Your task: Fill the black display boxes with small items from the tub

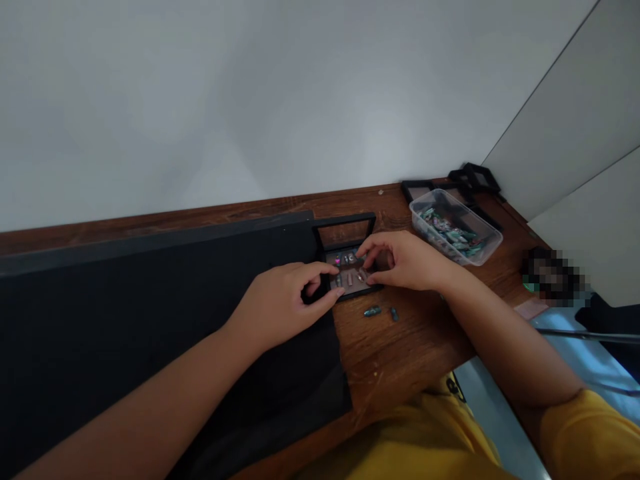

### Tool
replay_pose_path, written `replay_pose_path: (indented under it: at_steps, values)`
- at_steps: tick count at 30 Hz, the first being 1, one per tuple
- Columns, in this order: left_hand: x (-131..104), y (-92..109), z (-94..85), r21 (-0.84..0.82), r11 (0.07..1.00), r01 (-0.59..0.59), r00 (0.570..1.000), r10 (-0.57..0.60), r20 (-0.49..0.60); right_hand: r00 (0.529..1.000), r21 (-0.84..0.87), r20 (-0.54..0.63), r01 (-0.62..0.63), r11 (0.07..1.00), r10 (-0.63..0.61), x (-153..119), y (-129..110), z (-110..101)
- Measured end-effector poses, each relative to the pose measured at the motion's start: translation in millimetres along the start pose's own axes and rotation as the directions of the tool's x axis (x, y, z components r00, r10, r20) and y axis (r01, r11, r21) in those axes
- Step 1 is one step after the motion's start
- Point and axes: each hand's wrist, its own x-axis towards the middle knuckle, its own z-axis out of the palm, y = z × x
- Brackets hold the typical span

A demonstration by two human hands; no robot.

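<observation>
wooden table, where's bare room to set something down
Mostly bare wood lies between the two teal pieces and the near edge; the black mat is bare beyond the left forearm. Crowded: the hinged case at left hand and right hand, plus the tub beside dark frames.

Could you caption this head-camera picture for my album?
Left hand and right hand at an open black case, clear tub nearby.
</observation>
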Motion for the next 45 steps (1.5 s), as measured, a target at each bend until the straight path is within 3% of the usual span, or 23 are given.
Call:
replay_pose_path:
  at_steps: [7, 12, 16, 19, 24, 30, 35, 39, 42, 45]
  values:
    - [0, -1, 1.0, 0.014, 1.000, -0.017, 1.000, 0.017, -0.019, 1.000, -0.021, -0.013, 0.028, 0.999, -0.028, -1, -4, 3]
    - [0, -1, 1.3, 0.014, 1.000, -0.018, 1.000, 0.018, -0.021, 0.998, -0.008, -0.048, 0.048, 0.999, -0.048, -8, -8, -6]
    - [0, -1, 0.5, 0.013, 1.000, 0.001, 1.000, -0.001, -0.014, 0.985, 0.031, 0.168, 0.043, 0.999, -0.048, -16, -13, -17]
    - [-1, -1, 0.0, 0.004, 1.000, 0.013, 1.000, -0.013, -0.010, 0.955, -0.089, 0.295, 0.011, 0.996, 0.016, -18, -20, -14]
    - [-1, -1, 0.5, -0.005, 1.000, 0.024, 1.000, -0.024, -0.004, 0.938, -0.293, 0.333, 0.007, 0.956, 0.095, -15, -32, -1]
    - [0, -3, 1.2, -0.009, 1.000, 0.019, 1.000, -0.019, -0.003, 0.924, -0.334, 0.372, 0.045, 0.941, 0.089, -18, -36, 0]
    - [0, -2, 0.9, -0.019, 0.999, 0.045, 0.999, -0.045, 0.014, 0.945, -0.292, 0.325, 0.125, 0.948, -0.024, -20, -32, -2]
    - [0, -2, 1.0, -0.029, 0.998, 0.052, 0.998, -0.051, 0.024, 0.978, -0.147, 0.111, 0.193, 0.970, -0.177, -18, -21, -8]
    - [0, -3, 1.4, -0.032, 0.998, 0.054, 0.998, -0.053, 0.030, 0.980, -0.163, -0.052, 0.182, 0.970, -0.193, -15, -11, -13]
    - [1, -3, 1.9, -0.033, 0.998, 0.056, 0.998, -0.055, 0.029, 0.984, -0.197, -0.061, 0.154, 0.968, -0.169, -10, -4, -13]
